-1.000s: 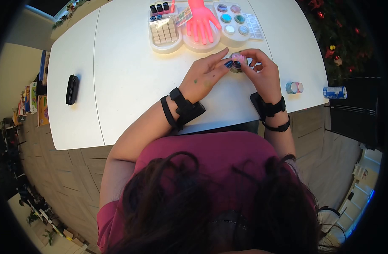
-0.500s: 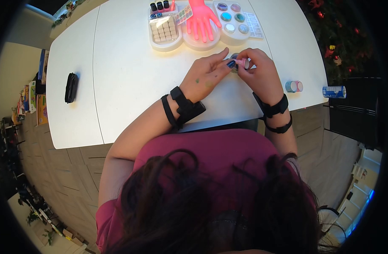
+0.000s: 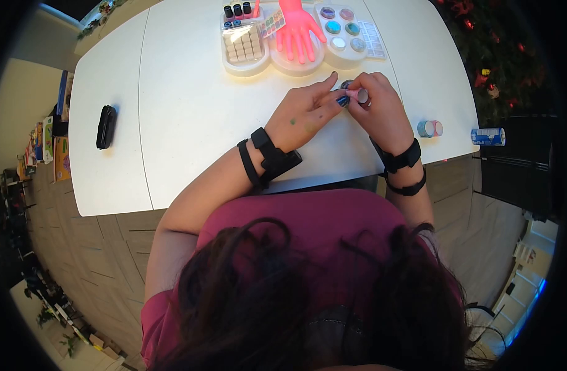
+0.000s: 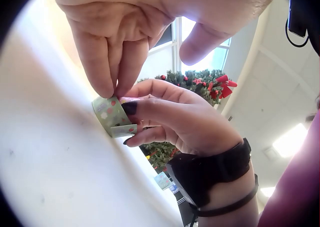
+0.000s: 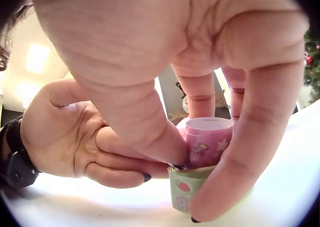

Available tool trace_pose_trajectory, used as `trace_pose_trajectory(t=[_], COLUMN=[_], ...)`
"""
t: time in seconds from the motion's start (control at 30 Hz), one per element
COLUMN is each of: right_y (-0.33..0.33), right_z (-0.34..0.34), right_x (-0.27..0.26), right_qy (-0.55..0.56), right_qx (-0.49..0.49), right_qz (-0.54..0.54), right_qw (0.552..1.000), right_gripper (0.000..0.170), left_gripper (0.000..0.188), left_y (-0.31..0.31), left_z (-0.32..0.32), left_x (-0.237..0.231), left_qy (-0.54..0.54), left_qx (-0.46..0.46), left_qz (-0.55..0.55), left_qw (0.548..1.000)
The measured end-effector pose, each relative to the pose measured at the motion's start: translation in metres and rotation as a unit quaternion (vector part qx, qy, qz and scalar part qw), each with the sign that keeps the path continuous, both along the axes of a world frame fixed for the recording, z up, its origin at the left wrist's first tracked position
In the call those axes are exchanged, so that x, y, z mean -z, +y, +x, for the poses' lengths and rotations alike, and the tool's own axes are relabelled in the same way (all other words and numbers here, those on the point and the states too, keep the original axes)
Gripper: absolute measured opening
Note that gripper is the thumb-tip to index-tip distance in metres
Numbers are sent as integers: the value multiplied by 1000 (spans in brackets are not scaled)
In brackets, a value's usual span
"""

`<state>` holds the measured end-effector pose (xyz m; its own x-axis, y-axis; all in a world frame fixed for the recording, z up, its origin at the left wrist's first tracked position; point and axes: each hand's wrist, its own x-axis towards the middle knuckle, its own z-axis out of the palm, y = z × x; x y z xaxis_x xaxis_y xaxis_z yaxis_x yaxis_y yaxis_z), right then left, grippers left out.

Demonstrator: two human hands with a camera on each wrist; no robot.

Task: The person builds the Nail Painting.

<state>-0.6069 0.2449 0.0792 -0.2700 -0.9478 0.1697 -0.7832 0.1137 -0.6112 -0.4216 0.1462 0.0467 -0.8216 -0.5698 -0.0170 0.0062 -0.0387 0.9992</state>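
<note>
Between the thumb and fingers of my right hand (image 3: 383,112) a small pink cylinder (image 3: 362,96) is pinched; the right wrist view shows its pale round end up and stickers on the side of the pink cylinder (image 5: 209,142). Just below it is a green patterned band (image 5: 184,189), round in shape, which a right fingertip overlaps. In the left wrist view, fingertips of my left hand (image 4: 120,32) touch the edge of the green band (image 4: 111,116). Seen from the head, my left hand (image 3: 300,117) has its fingers extended toward the pink cylinder.
Beyond the hands stand a pink hand model (image 3: 300,34), a tray of white blocks (image 3: 243,46) and a tray of round pots (image 3: 346,57). Two small cylinders (image 3: 429,128) and a blue can (image 3: 488,136) lie at right, a black case (image 3: 106,127) at left.
The pink cylinder has shifted slightly right and tilted, its round end now facing the head camera. My right hand has turned with it; my left hand has moved slightly right.
</note>
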Motion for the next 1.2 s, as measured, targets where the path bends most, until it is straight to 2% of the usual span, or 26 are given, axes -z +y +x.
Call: trace_pose_trajectory(t=[0.13, 0.43, 0.57, 0.63, 0.87, 0.93, 1.2], right_y=[4, 8, 6, 5, 2, 0, 4], right_z=[2, 2, -2, -4, -5, -3, 3], right_x=[4, -2, 3, 3, 7, 4, -1], right_qy=[-20, -54, -28, -26, -2, 6, -32], right_qx=[-10, 5, 28, 3, 5, 33, 37], right_qz=[-31, -30, -26, -32, -41, -24, -12], right_qw=[999, 998, 999, 999, 999, 999, 999], right_gripper=[18, 17, 14, 13, 14, 15, 21], left_gripper=[63, 64, 65, 64, 65, 66, 65], left_y=[1, 2, 0, 0, 0, 1, -2], left_z=[0, -2, 0, 1, 1, 1, -1], left_x=[-1, 4, 3, 0, 1, 2, 8], left_qy=[13, 42, 27, 22, 26, 45, 33], left_qx=[11, 7, 18, 25, 32, 37, 41], left_qz=[30, 49, 33, 42, 37, 60, 43], left_qw=[999, 998, 999, 999, 998, 996, 998])
